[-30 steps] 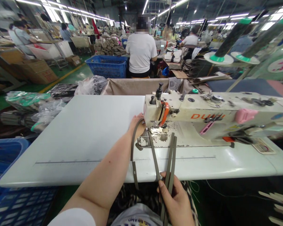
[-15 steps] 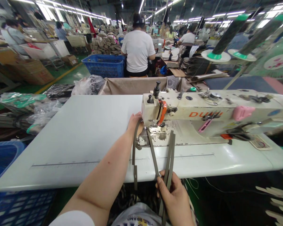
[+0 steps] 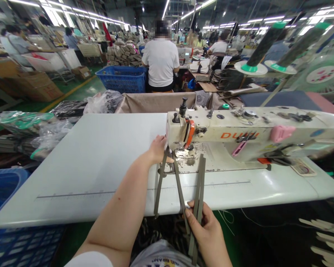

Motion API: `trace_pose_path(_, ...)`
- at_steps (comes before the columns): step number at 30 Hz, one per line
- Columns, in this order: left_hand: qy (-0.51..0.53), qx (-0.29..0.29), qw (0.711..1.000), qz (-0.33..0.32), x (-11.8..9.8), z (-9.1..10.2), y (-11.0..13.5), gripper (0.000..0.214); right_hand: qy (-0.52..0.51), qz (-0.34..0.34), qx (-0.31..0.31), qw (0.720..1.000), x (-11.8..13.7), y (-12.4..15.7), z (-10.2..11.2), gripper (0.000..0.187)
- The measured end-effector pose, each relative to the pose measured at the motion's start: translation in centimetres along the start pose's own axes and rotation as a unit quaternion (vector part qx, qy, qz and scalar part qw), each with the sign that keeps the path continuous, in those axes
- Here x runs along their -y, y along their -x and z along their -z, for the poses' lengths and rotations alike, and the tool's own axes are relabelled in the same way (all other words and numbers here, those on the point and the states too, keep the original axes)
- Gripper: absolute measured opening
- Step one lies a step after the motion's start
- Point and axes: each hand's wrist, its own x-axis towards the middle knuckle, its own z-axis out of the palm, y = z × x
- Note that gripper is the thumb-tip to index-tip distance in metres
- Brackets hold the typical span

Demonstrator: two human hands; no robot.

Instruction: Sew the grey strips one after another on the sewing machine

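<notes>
My left hand (image 3: 157, 149) is closed on the far end of a grey-green strap (image 3: 160, 184) beside the needle of the white sewing machine (image 3: 239, 131). That strap runs straight back over the table's front edge. A second strap (image 3: 179, 185) leads from under the presser foot toward me. My right hand (image 3: 207, 231) at the front edge grips a pair of the same straps (image 3: 199, 187), which lie along the machine bed.
The white table (image 3: 94, 155) stretches to the left. A blue crate (image 3: 13, 237) sits at the lower left. Bagged bundles (image 3: 30, 129) lie beyond the table's left edge. Thread cones (image 3: 256, 55) stand at the right. A person in a white shirt (image 3: 160, 61) sits ahead, back turned.
The strap in my left hand was looped in a curve; now it is pulled straight and taut. My left hand has shifted slightly toward me. My right hand has barely moved.
</notes>
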Motion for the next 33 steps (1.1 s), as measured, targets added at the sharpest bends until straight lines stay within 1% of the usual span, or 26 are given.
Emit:
trace_pose_path(2, -0.007, 0.011, 1.0, 0.009, -0.7, 0.4, 0.5, 0.113, -0.01, -0.006, -0.009, 1.0, 0.2, 0.2, -0.1, 0.059)
trace_pose_path(4, -0.011, 0.015, 1.0, 0.009, -1.4, 0.7, 0.6, 0.105, -0.015, -0.007, -0.004, 1.0, 0.2, 0.4, 0.1, 0.058)
trace_pose_path(7, -0.013, 0.017, 1.0, 0.001, -1.8, 0.8, 0.6, 0.091, -0.021, -0.001, 0.024, 1.0, -0.1, 0.4, 0.7, 0.058)
trace_pose_path(10, 0.003, 0.004, 1.0, -0.001, -1.8, 0.8, 0.5, 0.089, -0.033, 0.01, 0.039, 0.999, -0.8, 0.4, 1.5, 0.057)
trace_pose_path(13, 0.019, 0.005, 1.0, -0.005, -2.0, 1.0, 0.6, 0.084, -0.033, 0.01, 0.049, 0.998, -1.3, 0.5, 1.9, 0.055)
trace_pose_path(17, 0.02, 0.01, 1.0, -0.004, -2.3, 1.3, 0.7, 0.095, -0.04, -0.04, 0.043, 0.997, -1.4, 0.6, 1.9, 0.06)
trace_pose_path(20, 0.018, 0.014, 1.0, -0.002, -2.3, 1.3, 0.7, 0.096, -0.037, -0.074, 0.042, 0.996, -1.4, 0.7, 1.9, 0.068)
trace_pose_path(26, 0.013, 0.016, 1.0, -0.002, -2.5, 1.3, 0.7, 0.102, -0.025, -0.08, 0.037, 0.996, -1.4, 0.8, 1.7, 0.07)
trace_pose_path(28, 0.013, 0.023, 1.0, -0.001, -2.7, 1.5, 0.8, 0.095, -0.027, -0.083, 0.035, 0.996, -1.2, 0.9, 1.5, 0.07)
trace_pose_path(31, 0.02, 0.035, 0.999, -0.008, -3.0, 1.7, 0.9, 0.078, -0.035, -0.087, 0.019, 0.995, -0.4, 1.2, 1.2, 0.07)
trace_pose_path(33, 0.042, 0.027, 0.999, -0.013, -3.0, 1.7, 1.0, 0.074, -0.035, -0.09, 0.009, 0.995, 0.3, 1.5, 0.9, 0.068)
